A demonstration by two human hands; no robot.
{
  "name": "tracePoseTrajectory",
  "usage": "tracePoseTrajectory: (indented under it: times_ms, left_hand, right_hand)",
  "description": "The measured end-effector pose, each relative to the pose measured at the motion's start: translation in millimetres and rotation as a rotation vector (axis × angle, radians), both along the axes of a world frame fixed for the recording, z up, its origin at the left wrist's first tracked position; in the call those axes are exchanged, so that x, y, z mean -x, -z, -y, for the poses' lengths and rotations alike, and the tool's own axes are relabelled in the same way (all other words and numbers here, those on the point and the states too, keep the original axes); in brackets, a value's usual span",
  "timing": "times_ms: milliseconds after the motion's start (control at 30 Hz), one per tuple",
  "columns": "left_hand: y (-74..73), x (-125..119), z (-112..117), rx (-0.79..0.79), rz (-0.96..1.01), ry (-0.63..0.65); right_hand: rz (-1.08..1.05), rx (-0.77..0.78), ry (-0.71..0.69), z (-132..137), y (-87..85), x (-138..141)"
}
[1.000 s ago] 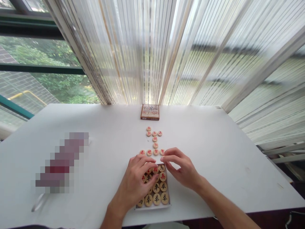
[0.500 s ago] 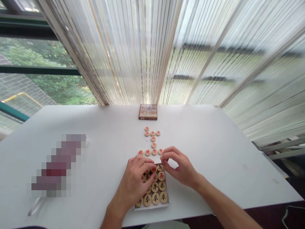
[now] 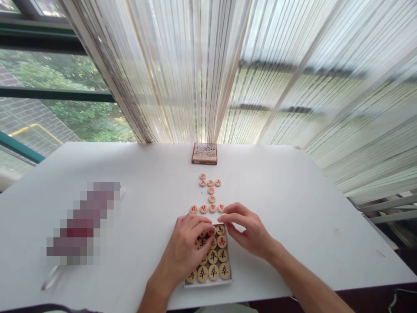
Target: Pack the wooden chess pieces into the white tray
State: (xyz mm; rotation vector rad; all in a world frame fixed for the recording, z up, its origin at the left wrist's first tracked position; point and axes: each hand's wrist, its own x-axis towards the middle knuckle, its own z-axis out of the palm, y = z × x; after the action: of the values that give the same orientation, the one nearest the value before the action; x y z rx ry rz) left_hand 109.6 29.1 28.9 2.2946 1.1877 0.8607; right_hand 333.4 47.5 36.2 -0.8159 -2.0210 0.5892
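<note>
Over the upper left of a shallow white box (image 3: 208,283) filled with round wooden Chinese chess pieces, my left hand (image 3: 188,241) is curved, with thumb and fingers apart. Its fingertips are close to a red-marked piece (image 3: 211,232) in the box, and the hand hides part of the rows. At the box's top right corner, my right hand (image 3: 246,224) is closed in a pinch. What lies between its fingertips is too small and covered to make out. Just beyond, a row of red-marked pieces (image 3: 203,209) lies on the table, its right end by my right fingers.
More red-marked pieces (image 3: 211,190) form a column and a short row farther up the white table (image 3: 280,187). A flat Chinese chess box (image 3: 204,154) lies at the back edge. A pixelated item (image 3: 83,224) is on the left. Strip curtains (image 3: 182,78) hang behind.
The view has shifted slightly, moving the table's things a little to the right. My right fingertips have drawn down slightly toward the box's corner. My left hand stays over the box.
</note>
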Motion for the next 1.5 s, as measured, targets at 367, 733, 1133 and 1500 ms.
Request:
tracePoseTrajectory:
  times_ms: [367,733,1133,1500]
  left_hand:
    - [1.6,0.3,-0.3,-0.022,0.019,-0.002]
    - [3.2,0.7,-0.7,-0.019,0.027,-0.003]
    - [5.0,0.1,-0.8,-0.009,0.024,-0.008]
    - [3.1,-1.1,-0.8,-0.027,0.016,-0.009]
  right_hand:
    - [-0.010,0.068,0.026,-0.9,3.7,2.8]
    - [0.189,0.152,-0.047,1.1,-9.2,-3.6]
    - [0.339,0.205,-0.135,-0.7,-15.2,-7.4]
    - [0.323,0.240,-0.170,-1.2,-15.7,-9.7]
